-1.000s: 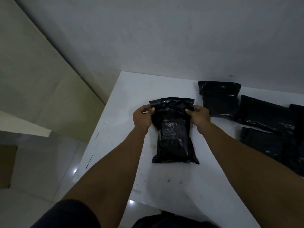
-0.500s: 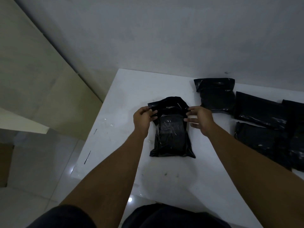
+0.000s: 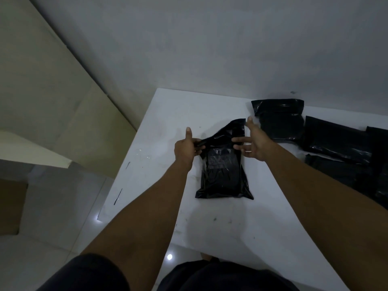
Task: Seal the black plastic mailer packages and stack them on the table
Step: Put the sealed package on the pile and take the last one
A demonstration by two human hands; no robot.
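White table [image 3: 168,114], frame centre: a black mailer [image 3: 222,175] lies flat before me, its flap raised. My left hand [image 3: 185,151] grips the flap's left edge, thumb up. My right hand [image 3: 255,143] is spread wide, straight fingers touching the flap. Other black mailers [image 3: 279,120] lie at upper right.

Grey wall [image 3: 210,49], beige panel [image 3: 42,80], glossy tiled floor [image 3: 52,206], white table [image 3: 231,227], dim light

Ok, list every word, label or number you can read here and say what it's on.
No readable text anywhere in the view.
On the black mailer in front: a glossy patch, no legible characters.
On the other black mailers at right: nothing printed that shows.
On the white table: only scuffs and specks.
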